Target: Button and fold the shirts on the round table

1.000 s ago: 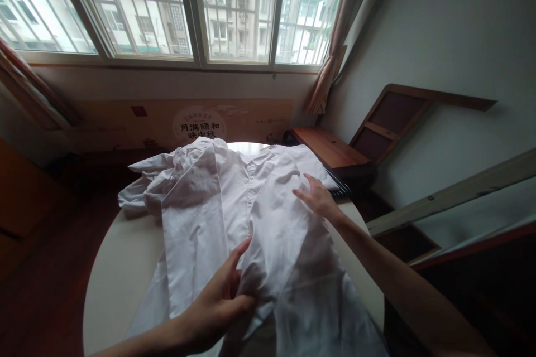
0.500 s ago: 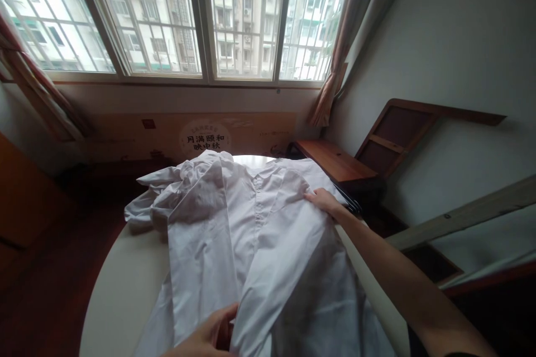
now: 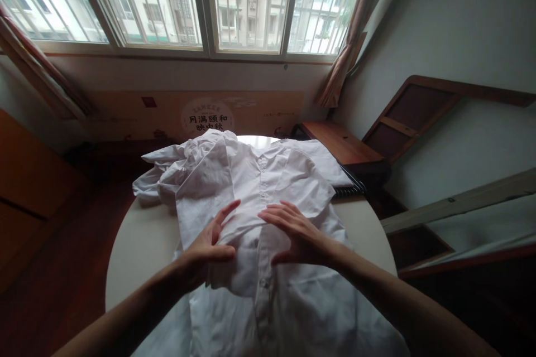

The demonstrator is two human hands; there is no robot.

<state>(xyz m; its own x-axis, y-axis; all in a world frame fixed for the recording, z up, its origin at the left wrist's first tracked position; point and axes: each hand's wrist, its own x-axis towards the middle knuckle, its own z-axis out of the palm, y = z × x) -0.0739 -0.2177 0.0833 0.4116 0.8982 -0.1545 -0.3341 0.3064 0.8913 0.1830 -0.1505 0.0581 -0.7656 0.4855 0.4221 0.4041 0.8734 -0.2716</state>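
Observation:
A white button-front shirt [image 3: 268, 189] lies spread over a round table, with a row of buttons down its middle. Across the lower front a sleeve-like piece of the cloth [image 3: 237, 265] is bunched or folded; its exact shape I cannot tell. My left hand [image 3: 215, 240] is over the left part of the shirt front, thumb and fingers apart. On the other side of the button line is my right hand [image 3: 295, 231], palm down with its fingers stretched out and thumb spread. Both hands are at or just above the cloth, gripping nothing visible.
More crumpled white cloth [image 3: 167, 167] hangs over the left side of the pale table [image 3: 132, 245]. Dark hangers or rods [image 3: 354, 181] stick out under the cloth at right. A low wooden stand [image 3: 341, 142] stands behind, below a barred window [image 3: 247, 5].
My right hand has left the shirt's right shoulder area and come in to the middle. My left hand has moved up from the near edge. The cloth is rearranged across the button line.

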